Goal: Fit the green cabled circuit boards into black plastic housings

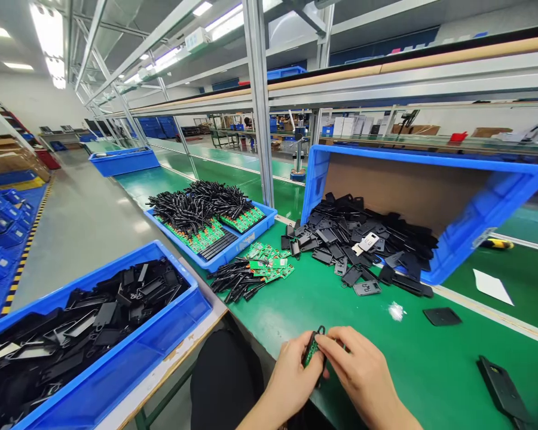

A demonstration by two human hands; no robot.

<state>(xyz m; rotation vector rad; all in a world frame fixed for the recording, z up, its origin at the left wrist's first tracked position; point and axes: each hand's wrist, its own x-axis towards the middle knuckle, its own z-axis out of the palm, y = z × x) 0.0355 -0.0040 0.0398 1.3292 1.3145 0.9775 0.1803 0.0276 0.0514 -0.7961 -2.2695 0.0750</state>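
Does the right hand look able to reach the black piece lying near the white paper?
Probably yes: only green tabletop appears between the right hand and the black piece, though that hand is busy at the small circuit board.

Long bright lights shine from the ceiling. The far wall is white. The floor is gray and shiny, with a yellow and black stripe. A tall silver post stands by the long green surface. A silver beam goes across above it.
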